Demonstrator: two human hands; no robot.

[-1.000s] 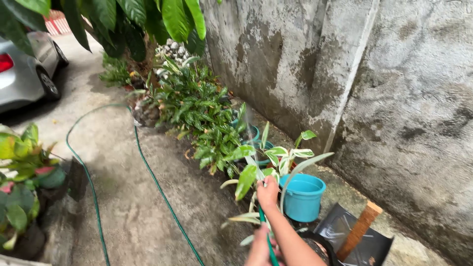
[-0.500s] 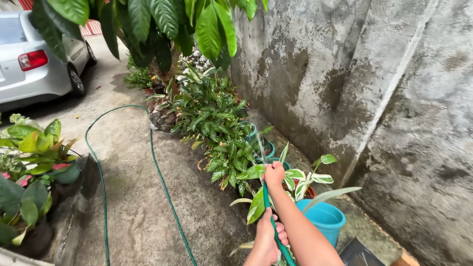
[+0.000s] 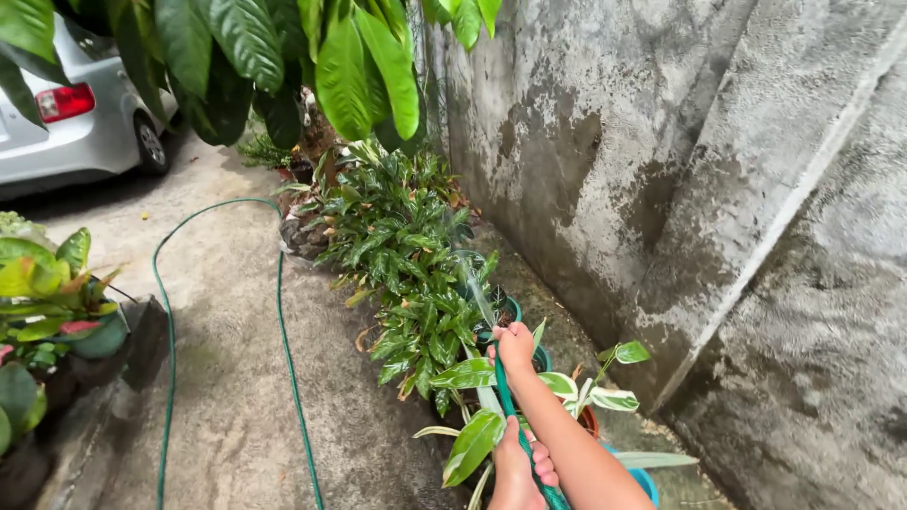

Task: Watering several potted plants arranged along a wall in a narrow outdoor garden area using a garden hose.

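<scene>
We see the right hand clenched around the tip of the thin green rubber garden hose, left hand gripping it lower down, water spraying onto green leafy potted plants beside the grey concrete wall

Home driveway: parked car, potted plants, wall.

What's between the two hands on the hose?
In the head view, a short bare stretch of green hose runs between the right hand and left hand, with variegated leaves beside it.
</scene>
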